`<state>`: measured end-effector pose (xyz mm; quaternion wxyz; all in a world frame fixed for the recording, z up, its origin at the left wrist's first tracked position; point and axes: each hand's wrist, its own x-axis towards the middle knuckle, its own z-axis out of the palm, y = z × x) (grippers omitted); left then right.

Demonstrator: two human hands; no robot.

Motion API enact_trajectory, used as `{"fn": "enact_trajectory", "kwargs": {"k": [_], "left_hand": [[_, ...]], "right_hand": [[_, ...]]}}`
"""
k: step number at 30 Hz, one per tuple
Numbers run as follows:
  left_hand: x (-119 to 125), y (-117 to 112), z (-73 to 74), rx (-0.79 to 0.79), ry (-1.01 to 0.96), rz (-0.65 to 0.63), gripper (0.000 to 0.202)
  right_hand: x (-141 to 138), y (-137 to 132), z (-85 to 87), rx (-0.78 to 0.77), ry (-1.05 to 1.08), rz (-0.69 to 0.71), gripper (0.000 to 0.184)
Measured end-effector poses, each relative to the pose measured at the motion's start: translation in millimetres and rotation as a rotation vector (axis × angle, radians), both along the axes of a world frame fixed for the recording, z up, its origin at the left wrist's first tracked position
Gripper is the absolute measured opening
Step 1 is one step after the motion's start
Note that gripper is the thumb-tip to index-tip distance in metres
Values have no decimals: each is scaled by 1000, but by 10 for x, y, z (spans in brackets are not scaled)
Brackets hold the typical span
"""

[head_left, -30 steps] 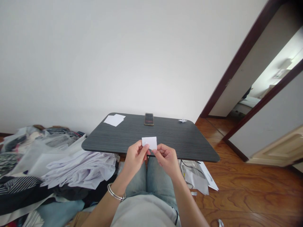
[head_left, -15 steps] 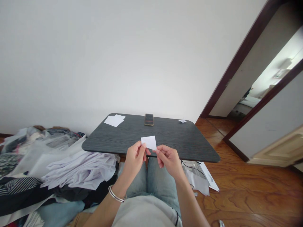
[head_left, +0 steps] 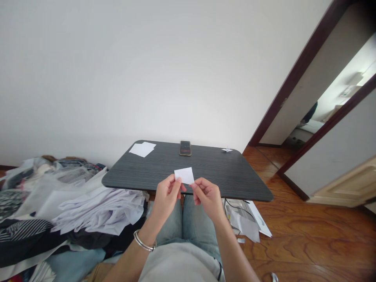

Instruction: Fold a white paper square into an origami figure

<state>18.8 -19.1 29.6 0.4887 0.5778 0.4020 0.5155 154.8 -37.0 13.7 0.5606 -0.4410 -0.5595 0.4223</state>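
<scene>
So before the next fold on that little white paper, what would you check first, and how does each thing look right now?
1. Both hands on the paper: ok. The left hand and right hand each pinch a lower corner of the small white paper.
2. Paper off the surface: ok. It is held up in front of the near edge of the dark table.
3. Paper flat and square: cannot tell; any creases are too small to see.
4. Space on the table ahead: ok. The phone and the spare paper sheets sit at the far edge.
5. Finished folded piece out of the way: ok. The small paper figure lies at the far right corner.
</scene>
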Motion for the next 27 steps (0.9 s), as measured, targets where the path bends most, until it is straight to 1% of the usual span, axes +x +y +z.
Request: {"fn": "enact_trajectory", "kwargs": {"k": [2,5,11,13,16,20,22,25,27], "left_hand": [[-4,4,-8,-17,-7,-34,22],[-14,17,-28,-33,6,-73,21],[-7,32,-35,-44,1,-68,17],[2,44,-41,-57,-10,-77,18],[-10,87,-73,-89,-27,-126,23],[-97,153,-105,-99,-7,-203,27],[-150,169,-84,-90,13,-219,26],[-205,163,-11,-83,34,-204,25],[-217,149,38,-83,12,-195,23]], "right_hand": [[-2,-1,7,-6,18,6,29],[3,-3,14,-16,28,14,30],[2,-3,25,-10,-3,12,28],[-1,3,22,-11,-6,11,28],[4,15,9,-19,-8,7,29],[37,27,-16,-32,-8,7,28],[57,34,-28,-35,0,0,28],[79,48,-40,-27,22,-17,28],[85,58,-43,-20,36,-21,27]]}}
